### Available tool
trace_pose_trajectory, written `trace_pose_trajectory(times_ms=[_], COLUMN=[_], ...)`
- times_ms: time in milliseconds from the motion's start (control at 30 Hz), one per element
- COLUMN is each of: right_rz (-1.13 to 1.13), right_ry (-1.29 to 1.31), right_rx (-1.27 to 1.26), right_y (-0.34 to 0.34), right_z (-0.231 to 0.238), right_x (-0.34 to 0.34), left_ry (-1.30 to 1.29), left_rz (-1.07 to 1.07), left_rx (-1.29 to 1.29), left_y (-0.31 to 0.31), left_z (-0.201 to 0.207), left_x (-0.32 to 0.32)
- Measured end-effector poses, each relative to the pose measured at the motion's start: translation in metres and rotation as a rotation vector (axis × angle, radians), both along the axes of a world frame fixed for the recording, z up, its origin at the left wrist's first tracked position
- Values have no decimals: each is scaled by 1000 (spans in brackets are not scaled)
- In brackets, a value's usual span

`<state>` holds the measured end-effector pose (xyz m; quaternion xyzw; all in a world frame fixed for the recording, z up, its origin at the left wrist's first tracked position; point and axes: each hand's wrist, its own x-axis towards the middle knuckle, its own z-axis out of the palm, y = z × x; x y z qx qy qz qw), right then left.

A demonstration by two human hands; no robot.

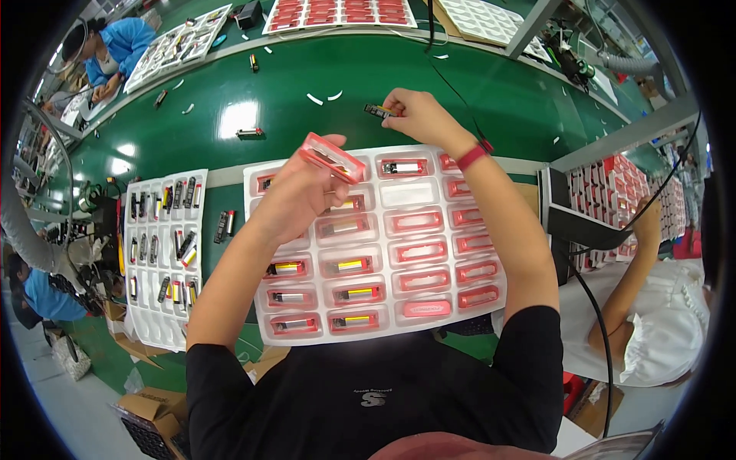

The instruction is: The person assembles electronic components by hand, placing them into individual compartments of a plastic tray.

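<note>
My left hand (300,201) grips a red plastic housing (334,159), a narrow oblong shell with an open middle, above the far edge of a white tray. My right hand (420,119) pinches a small black-and-yellow battery module (379,111) over the green work surface, just beyond the tray. In front of me lies the white moulded tray (407,193) with rows of pockets. Its left columns hold red housings with batteries (355,294) inside; most of its right columns hold hollow red housings (423,251). One housing (426,308) in the nearest row looks solid.
Left of my tray, a second white tray (144,313) holds loose battery modules, with two more modules (225,226) between. White strips (315,100) and modules (250,133) lie on the green surface (307,69). A metal post (594,138) and co-worker's arm (625,276) are at right.
</note>
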<state>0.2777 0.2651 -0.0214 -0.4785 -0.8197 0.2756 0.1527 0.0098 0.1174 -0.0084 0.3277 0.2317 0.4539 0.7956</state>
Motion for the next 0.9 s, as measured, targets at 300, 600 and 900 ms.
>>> trace_pose_trajectory(times_ms=[300, 600, 900], right_rz=[-23, 14, 154], right_ry=[912, 1021, 567], right_rx=[-287, -312, 286], right_y=[-115, -141, -147], right_z=[33, 41, 40], right_x=[6, 6, 6], left_ry=[356, 235, 6], left_rz=[256, 48, -10], left_rx=[56, -42, -96], left_y=[-3, -15, -20], left_z=[-1, 3, 5], left_x=[10, 36, 36])
